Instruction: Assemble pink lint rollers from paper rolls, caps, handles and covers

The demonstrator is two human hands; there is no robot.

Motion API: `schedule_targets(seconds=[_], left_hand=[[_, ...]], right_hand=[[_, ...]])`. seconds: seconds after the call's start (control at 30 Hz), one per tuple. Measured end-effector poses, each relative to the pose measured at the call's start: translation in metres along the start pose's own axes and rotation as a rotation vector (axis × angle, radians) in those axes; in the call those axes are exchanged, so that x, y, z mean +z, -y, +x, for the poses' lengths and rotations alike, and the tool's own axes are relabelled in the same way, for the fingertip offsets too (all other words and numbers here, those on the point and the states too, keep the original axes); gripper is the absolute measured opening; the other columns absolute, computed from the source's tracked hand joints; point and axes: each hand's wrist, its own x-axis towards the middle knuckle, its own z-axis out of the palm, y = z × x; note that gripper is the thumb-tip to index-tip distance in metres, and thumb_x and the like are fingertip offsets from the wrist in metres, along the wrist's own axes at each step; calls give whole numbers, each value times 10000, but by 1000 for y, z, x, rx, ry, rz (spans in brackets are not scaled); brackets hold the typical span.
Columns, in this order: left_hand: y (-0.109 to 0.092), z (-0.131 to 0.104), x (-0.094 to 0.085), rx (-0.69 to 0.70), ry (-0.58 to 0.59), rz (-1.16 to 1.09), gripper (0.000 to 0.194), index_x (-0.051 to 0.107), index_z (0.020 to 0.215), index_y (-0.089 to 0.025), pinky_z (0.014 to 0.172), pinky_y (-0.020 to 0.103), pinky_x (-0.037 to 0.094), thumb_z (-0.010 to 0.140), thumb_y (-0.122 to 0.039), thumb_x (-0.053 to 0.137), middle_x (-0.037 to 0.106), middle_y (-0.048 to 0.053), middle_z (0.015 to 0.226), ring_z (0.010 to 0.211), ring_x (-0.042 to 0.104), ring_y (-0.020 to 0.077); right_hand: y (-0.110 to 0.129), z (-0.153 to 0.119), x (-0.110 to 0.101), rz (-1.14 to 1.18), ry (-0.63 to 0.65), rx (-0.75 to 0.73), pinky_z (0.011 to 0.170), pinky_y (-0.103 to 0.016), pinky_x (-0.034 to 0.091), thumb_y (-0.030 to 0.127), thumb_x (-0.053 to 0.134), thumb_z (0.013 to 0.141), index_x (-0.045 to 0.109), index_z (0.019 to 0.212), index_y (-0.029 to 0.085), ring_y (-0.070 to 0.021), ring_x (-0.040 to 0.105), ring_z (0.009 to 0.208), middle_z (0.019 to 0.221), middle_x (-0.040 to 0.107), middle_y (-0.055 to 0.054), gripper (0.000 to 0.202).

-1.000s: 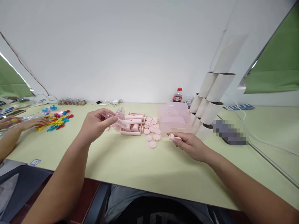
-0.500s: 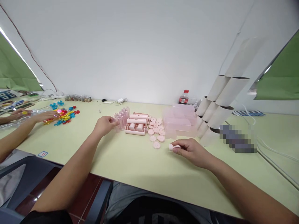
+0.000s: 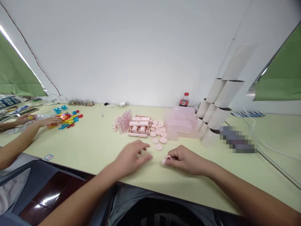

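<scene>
My right hand [image 3: 185,160] pinches a small pale pink plastic piece with a curved loop [image 3: 166,159] just above the table. Facing it from the left is my left hand [image 3: 133,157], slightly blurred, its fingers apart and nothing visible between them. Beyond the hands lie pink round discs [image 3: 159,147], several of them overlapping. Left of these are pink roller-like frames [image 3: 138,133], laid side by side. A cluster of clear pink tubes [image 3: 123,123] stands upright beside them, with small pink round pieces [image 3: 114,128] at its left edge.
Translucent pink boxes [image 3: 181,125] stand behind the discs, near a cola bottle [image 3: 184,99]. White cardboard tubes [image 3: 222,94] are stacked at right, beside a pixelated item [image 3: 238,139]. At left, another person's hand [image 3: 50,121] touches colourful plastic pieces [image 3: 70,119].
My left hand has left the clear tubes and come right and nearer to me, its fingers now apart. My right hand has shifted slightly left and closer with the pink piece.
</scene>
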Motion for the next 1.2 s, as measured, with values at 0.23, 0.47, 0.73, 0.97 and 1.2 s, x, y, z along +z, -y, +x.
schedule_targets(seconds=[0.23, 0.47, 0.73, 0.97, 1.2], left_hand=[[-30, -19, 39, 134, 172, -37, 135, 697, 882, -194, 649, 238, 416, 825, -298, 634, 678, 18, 797, 702, 591, 148], [46, -12, -13, -347, -111, 157, 177, 620, 950, -183, 672, 266, 415, 822, -281, 547, 720, 48, 912, 801, 652, 195], [137, 18, -52, -588, -194, 326, 279, 634, 889, -176, 654, 300, 392, 786, -432, 594, 694, 112, 990, 895, 636, 261], [149, 38, -48, -596, -190, 318, 295, 603, 846, -195, 635, 292, 382, 768, -479, 606, 698, 99, 968, 909, 643, 264], [138, 28, -55, -689, -227, 300, 490, 542, 1048, -172, 629, 302, 415, 738, -544, 616, 681, 135, 1018, 889, 649, 283]], right_hand=[[31, 2, 23, 201, 36, 24, 505, -233, 261, 399, 568, 880, 502, 592, 163, -88, 344, 535, 540, 427, 49, 378], [26, -15, 22, 37, -88, 18, 596, -251, 359, 420, 510, 923, 690, 911, 190, -133, 479, 622, 687, 595, 1, 293], [-34, -53, 21, -52, -326, 189, 666, -332, 453, 481, 445, 929, 682, 885, 206, -224, 597, 728, 786, 682, -57, 365], [-37, -62, 19, -88, -331, 186, 652, -329, 454, 457, 454, 928, 683, 876, 216, -222, 603, 706, 771, 687, -50, 336], [-28, -55, 16, -105, -263, 164, 631, -298, 411, 363, 465, 928, 666, 841, 199, -188, 554, 674, 748, 659, -36, 274]])
